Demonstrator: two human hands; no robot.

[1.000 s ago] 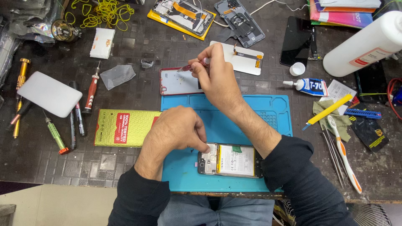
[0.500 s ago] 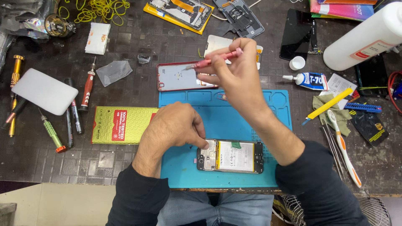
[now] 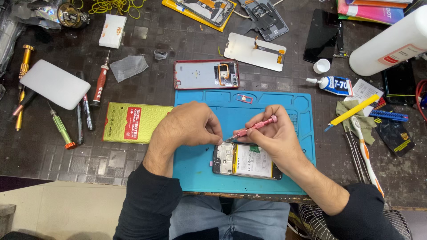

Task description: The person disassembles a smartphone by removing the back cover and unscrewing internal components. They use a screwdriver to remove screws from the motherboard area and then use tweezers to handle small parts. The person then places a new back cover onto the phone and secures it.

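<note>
An opened phone [image 3: 247,161] lies on the blue work mat [image 3: 293,106], its battery and boards exposed. My right hand [image 3: 273,135] grips a pink screwdriver [image 3: 255,126] whose tip points down at the phone's top left corner. My left hand [image 3: 189,124] rests beside it with fingertips pinched at that same corner, next to the tip. Whether it pinches something is hidden. A red-rimmed phone back cover [image 3: 207,74] lies just beyond the mat. A small red tray piece [image 3: 243,98] sits on the mat's far edge.
A green-yellow packet [image 3: 133,123] lies left of the mat. Several screwdrivers [image 3: 100,82] and a white pad [image 3: 54,84] are at far left. A glue tube [image 3: 334,84], a white bottle [image 3: 391,42], tweezers and a toothbrush [image 3: 365,153] lie at right. Phone parts [image 3: 255,51] lie beyond.
My right hand has come back from the red-rimmed cover with the pink screwdriver and brought its tip down to the opened phone. My left hand has stayed at the phone.
</note>
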